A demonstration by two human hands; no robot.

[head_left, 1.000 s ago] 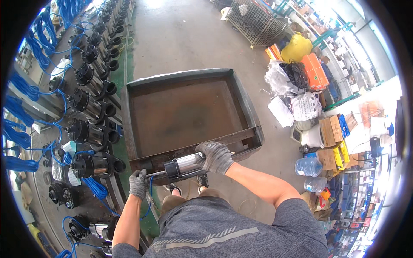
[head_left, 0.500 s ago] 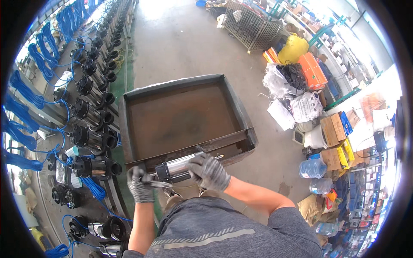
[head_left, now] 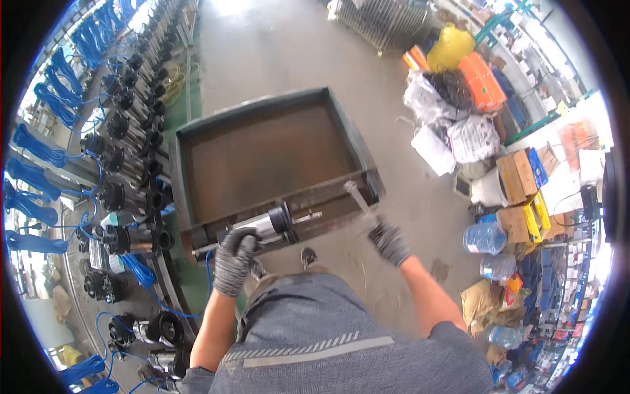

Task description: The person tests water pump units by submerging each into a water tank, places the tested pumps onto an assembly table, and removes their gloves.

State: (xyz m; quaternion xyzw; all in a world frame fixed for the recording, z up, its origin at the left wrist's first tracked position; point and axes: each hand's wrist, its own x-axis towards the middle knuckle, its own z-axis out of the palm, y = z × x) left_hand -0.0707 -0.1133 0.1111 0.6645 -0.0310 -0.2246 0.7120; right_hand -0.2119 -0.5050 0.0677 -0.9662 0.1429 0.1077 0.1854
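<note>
A silver cylindrical motor or pump point(head_left: 266, 226) with black end pieces lies across the near side of a metal trough point(head_left: 180, 174). A thin shaft or rod sticks out of its right end. My left hand point(head_left: 236, 261), in a grey glove, is closed round the left part of the cylinder, its fingers over the top. To the right, apart from the cylinder, my gloved right hand point(head_left: 390, 243) holds a silver wrench point(head_left: 359, 199). The wrench points up and left, its head over the trough's near right corner. Shade and my hand hide the cylinder's left end.
Brownish liquid appears to fill the trough. At left stand rows of steel-and-black pumps point(head_left: 125, 197) with coiled blue cables point(head_left: 39, 146). Plastic bags point(head_left: 472, 138), cardboard boxes point(head_left: 512, 223) and water jugs point(head_left: 482, 238) crowd the right side. A wire cage point(head_left: 380, 26) stands far off.
The wrench has passed from my left hand to my right. My right hand has left the cylinder and moved right; my left hand now grips it. The view has shifted slightly.
</note>
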